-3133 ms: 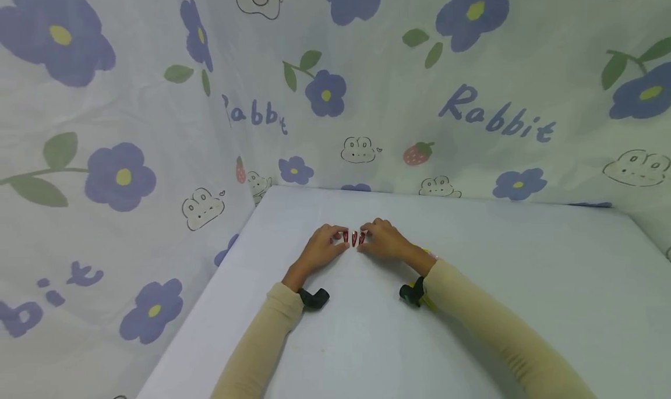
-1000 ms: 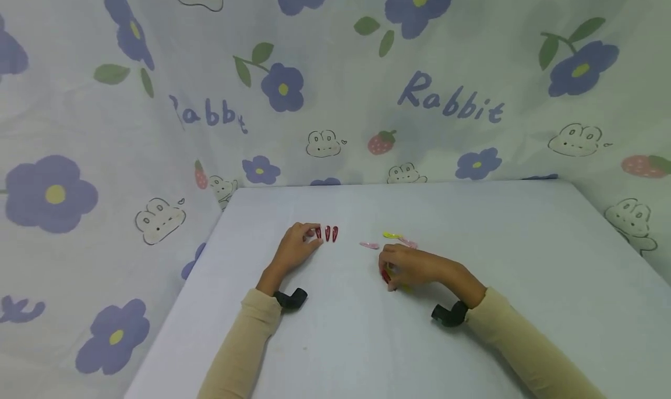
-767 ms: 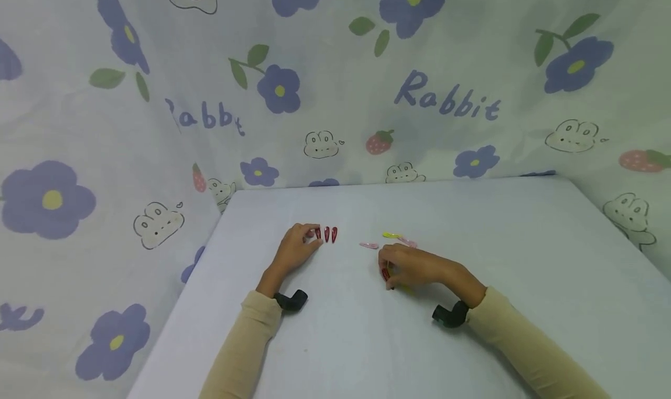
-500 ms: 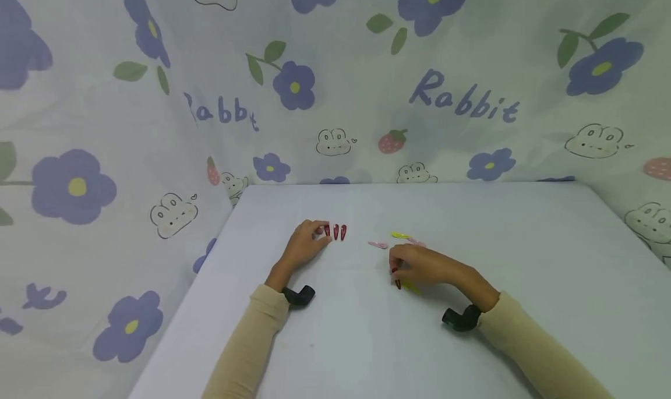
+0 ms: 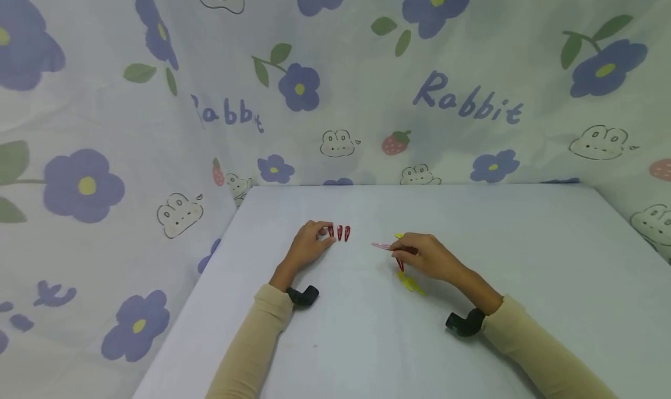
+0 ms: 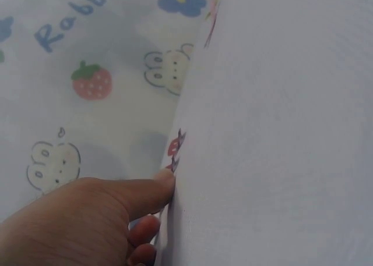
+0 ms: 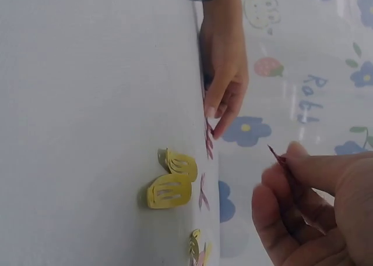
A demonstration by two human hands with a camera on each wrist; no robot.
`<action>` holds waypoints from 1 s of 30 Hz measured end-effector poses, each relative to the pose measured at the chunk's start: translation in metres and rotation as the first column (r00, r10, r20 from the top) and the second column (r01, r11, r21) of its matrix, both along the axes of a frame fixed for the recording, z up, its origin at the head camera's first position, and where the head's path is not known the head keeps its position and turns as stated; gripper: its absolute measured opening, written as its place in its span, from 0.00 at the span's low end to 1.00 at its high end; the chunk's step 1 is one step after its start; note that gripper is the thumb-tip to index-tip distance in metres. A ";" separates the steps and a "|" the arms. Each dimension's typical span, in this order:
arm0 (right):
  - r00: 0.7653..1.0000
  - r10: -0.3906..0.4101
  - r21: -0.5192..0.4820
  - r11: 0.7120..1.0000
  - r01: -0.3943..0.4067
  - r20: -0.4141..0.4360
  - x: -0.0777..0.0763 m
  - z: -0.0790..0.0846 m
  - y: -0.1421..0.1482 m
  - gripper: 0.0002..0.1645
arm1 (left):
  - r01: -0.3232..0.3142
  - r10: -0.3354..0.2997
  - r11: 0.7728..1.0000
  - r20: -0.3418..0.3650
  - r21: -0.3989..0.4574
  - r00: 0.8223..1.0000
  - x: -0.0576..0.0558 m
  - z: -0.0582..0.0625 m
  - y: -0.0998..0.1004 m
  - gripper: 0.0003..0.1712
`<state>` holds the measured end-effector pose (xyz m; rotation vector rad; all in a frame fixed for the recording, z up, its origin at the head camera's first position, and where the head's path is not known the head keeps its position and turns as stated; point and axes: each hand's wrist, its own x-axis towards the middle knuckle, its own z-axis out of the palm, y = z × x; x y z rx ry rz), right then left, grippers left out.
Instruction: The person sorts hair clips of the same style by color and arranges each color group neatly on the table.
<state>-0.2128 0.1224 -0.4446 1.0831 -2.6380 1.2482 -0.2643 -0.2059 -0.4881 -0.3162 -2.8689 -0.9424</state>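
Observation:
Three red snap hair clips stand side by side in a row on the white table in the head view. My left hand (image 5: 310, 242) pinches the leftmost red clip (image 5: 331, 231) end to end between thumb and index finger. Just right of it lie the middle clip (image 5: 339, 232) and the right one (image 5: 348, 233). My right hand (image 5: 427, 257) pinches another red hair clip (image 5: 401, 264) by one end. The right wrist view shows that clip (image 7: 284, 168) raised off the table, its pointed tip sticking out past the thumb.
Two yellow hair clips (image 5: 410, 283) lie below my right hand, close together. A pink hair clip (image 5: 381, 246) is left of its fingertips, and a yellow clip (image 5: 399, 235) peeks out behind the hand. A printed curtain (image 5: 362, 96) hangs along the table's back and left.
My right hand left the red row, reached the loose clips and picked up a red clip beside the yellow ones, lifting it forward. My left hand has stayed at the row.

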 end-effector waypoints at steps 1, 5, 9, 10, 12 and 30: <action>1.000 -0.009 -0.018 1.000 0.009 0.007 0.000 0.000 0.001 0.10 | 0.001 -0.001 1.000 -0.001 0.003 1.000 0.000 0.000 0.001 0.25; 0.997 -0.014 -0.075 0.997 0.020 0.077 0.001 -0.001 0.003 0.15 | -0.002 0.002 1.000 -0.016 -0.001 1.000 -0.001 0.000 0.003 0.25; 0.996 -0.016 -0.071 0.997 0.022 0.084 0.001 -0.003 0.003 0.17 | 0.002 -0.002 1.000 -0.016 -0.006 1.000 -0.001 0.001 0.004 0.25; 0.998 -0.011 -0.060 0.998 0.015 0.065 0.001 -0.004 0.004 0.18 | -0.001 0.001 1.000 -0.013 -0.009 1.000 -0.001 0.001 0.004 0.25; 0.999 0.000 -0.047 0.999 0.002 0.043 0.001 -0.005 0.003 0.20 | -0.004 0.004 1.000 -0.011 -0.011 1.000 -0.001 0.000 0.003 0.25; 0.995 0.043 -0.135 0.990 -0.031 0.091 0.002 -0.011 0.001 0.18 | 0.003 -0.003 1.000 -0.035 -0.004 0.999 -0.001 -0.004 0.001 0.25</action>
